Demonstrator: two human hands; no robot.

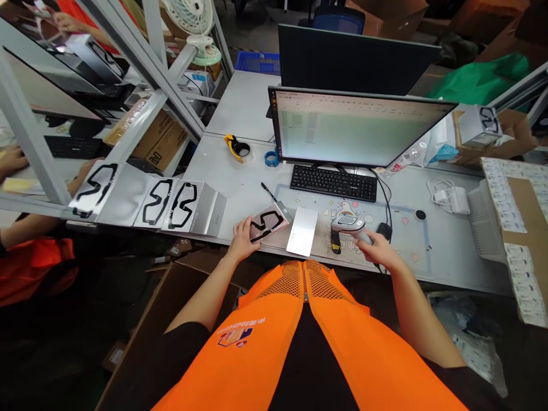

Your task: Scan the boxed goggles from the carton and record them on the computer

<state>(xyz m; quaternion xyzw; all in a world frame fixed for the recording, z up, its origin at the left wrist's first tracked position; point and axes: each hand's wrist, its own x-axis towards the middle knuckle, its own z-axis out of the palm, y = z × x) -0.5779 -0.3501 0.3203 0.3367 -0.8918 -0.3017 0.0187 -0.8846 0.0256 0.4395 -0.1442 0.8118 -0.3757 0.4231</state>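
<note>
My left hand (243, 241) grips the near left end of a small silver box (274, 220) with a black looped outline on its face. The box lies at a slant near the desk's front edge. Beside it, to the right, a flat white-silver panel (303, 231) with small lettering rests on the desk mat. A grey and white barcode scanner (349, 221) is in my right hand (379, 250), fingers wrapped round its handle and its head turned left. Just below the scanner head lies a black and yellow box cutter (336, 242).
Several similar boxes (182, 205) line the desk's left edge. Behind my hands stand a keyboard (334, 183) and a lit monitor (359, 128). A tape dispenser (240, 149), pen (269, 191) and white charger (456, 200) lie around. A co-worker's arm (32, 225) is at far left.
</note>
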